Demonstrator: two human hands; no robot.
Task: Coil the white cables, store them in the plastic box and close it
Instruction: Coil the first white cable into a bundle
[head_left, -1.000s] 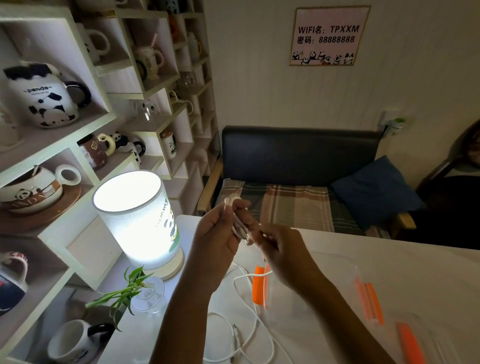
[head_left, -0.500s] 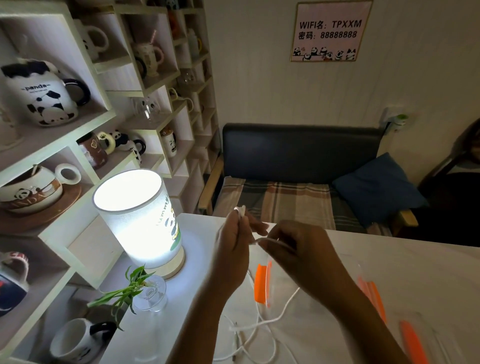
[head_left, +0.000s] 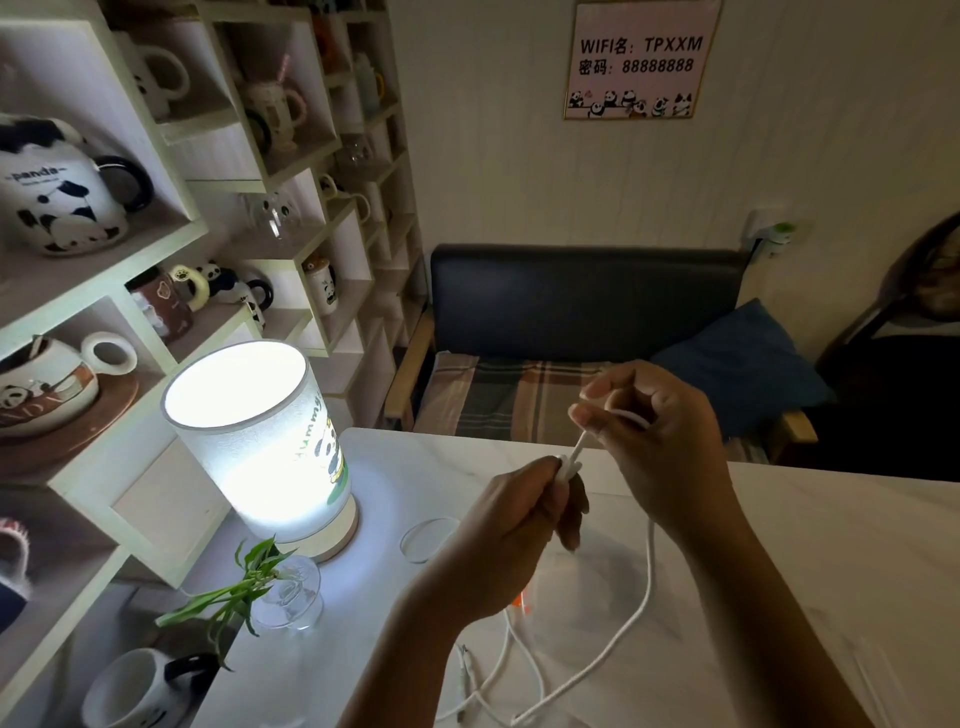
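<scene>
My left hand (head_left: 524, 525) grips the end of a white cable (head_left: 647, 597), its plug sticking up above the fingers. My right hand (head_left: 660, 431) is raised above and to the right and pinches the same cable higher up, a short taut stretch running between the two hands. From my right hand the cable hangs down to the table and ends among loose white loops (head_left: 498, 675) near the front edge. The clear plastic box (head_left: 613, 566) with an orange clip (head_left: 521, 603) lies on the table under my hands, mostly hidden by my left hand.
A lit table lamp (head_left: 260, 441) stands at the table's left with a small plant in a glass vase (head_left: 285, 592) before it. A clear round coaster (head_left: 428, 540) lies beside the lamp. Shelves of mugs fill the left wall. A dark bench with a blue cushion (head_left: 737, 364) stands behind the table.
My right hand has risen up and to the right, drawing the cable out. My left hand has dropped lower. The view has shifted so the box's right part is out of frame.
</scene>
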